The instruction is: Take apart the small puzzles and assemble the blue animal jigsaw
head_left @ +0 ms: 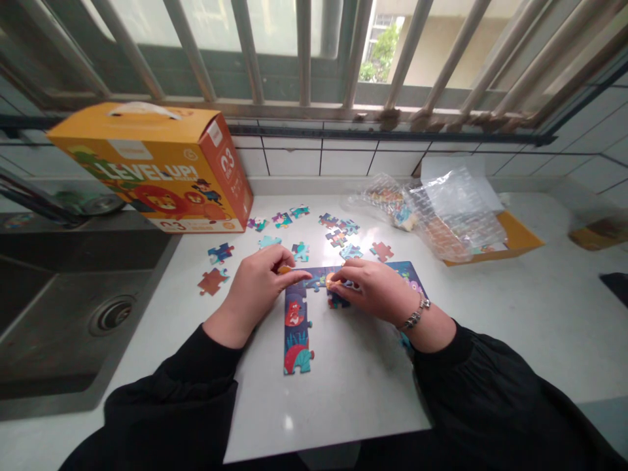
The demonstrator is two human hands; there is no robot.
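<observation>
A partly joined jigsaw puzzle [296, 340] lies on the counter, its dark blue border pieces making a left side and a top edge. At its upper left corner is my left hand [258, 294], fingers curled and thumb laid along the top edge, with a bit of orange showing between them. My right hand [375, 288] pinches a dark puzzle piece [338, 301] with an orange spot just under the top edge; its fingers hide part of that piece. The upper right corner [407, 269] of the puzzle shows beyond my right hand.
Several loose puzzle pieces [336, 237] lie behind the puzzle, others [213, 281] to the left. A yellow puzzle box [157, 170] stands at back left by a sink [44, 314]. Clear plastic bags [387, 199] and an open yellow tray [520, 239] are at back right, below window bars.
</observation>
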